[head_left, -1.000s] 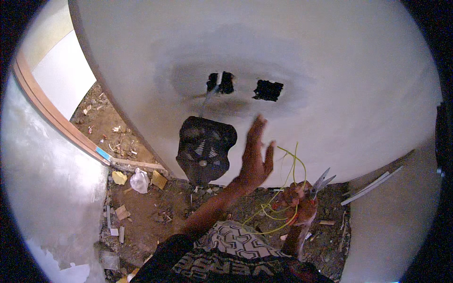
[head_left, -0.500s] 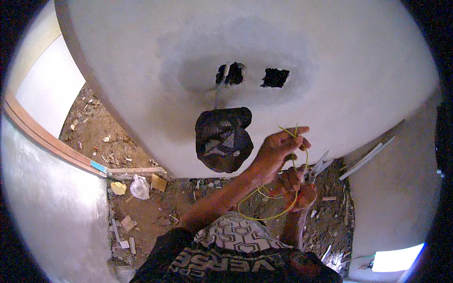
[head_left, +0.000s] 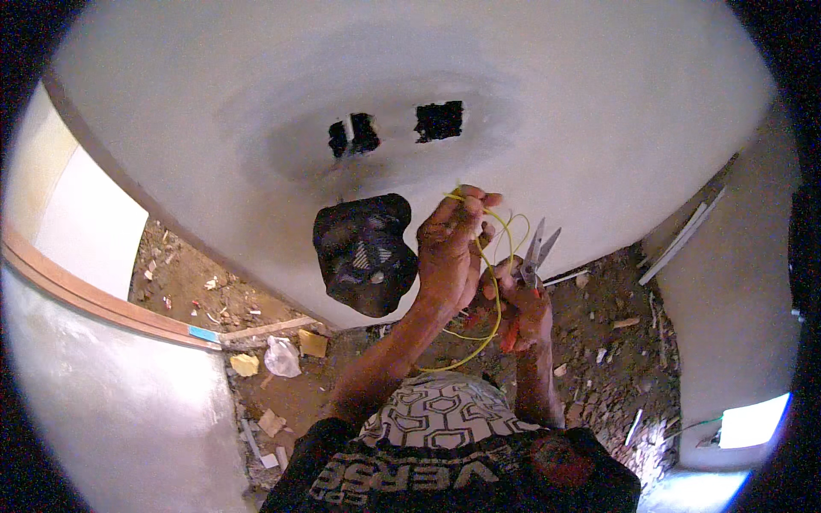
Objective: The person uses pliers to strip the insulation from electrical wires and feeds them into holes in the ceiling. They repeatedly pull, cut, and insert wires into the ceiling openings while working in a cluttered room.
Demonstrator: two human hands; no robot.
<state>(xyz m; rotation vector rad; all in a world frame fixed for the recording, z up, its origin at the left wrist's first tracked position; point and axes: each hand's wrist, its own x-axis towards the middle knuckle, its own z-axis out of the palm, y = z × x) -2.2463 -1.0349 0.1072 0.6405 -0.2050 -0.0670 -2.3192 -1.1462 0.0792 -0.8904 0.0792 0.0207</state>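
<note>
A thin yellow wire (head_left: 497, 321) is pinched between the fingertips of my left hand (head_left: 446, 248), in front of the pale wall. It hangs in loose loops beside both hands and down toward my shirt. Lower and to the right, my right hand (head_left: 526, 312) grips a pair of scissors (head_left: 537, 255) with orange-red handles. Their blades point upward and stand slightly apart, to the right of the wire. Some wire loops pass close to the right fingers; whether those fingers also hold wire I cannot tell. Left of my left hand hangs a black mesh bag (head_left: 363, 261) against the wall.
Two rough square holes (head_left: 439, 121) are cut in the wall (head_left: 599, 137) above my hands, the left one with a pale strip across it. Rubble covers the dirt floor (head_left: 590, 376). A crumpled plastic bag (head_left: 283, 356) lies at left, near a wooden door frame (head_left: 111, 303).
The view has shifted, so the wall holes and bag sit further left. The scissors have turned from pointing right to pointing upward. My left hand still holds the wire.
</note>
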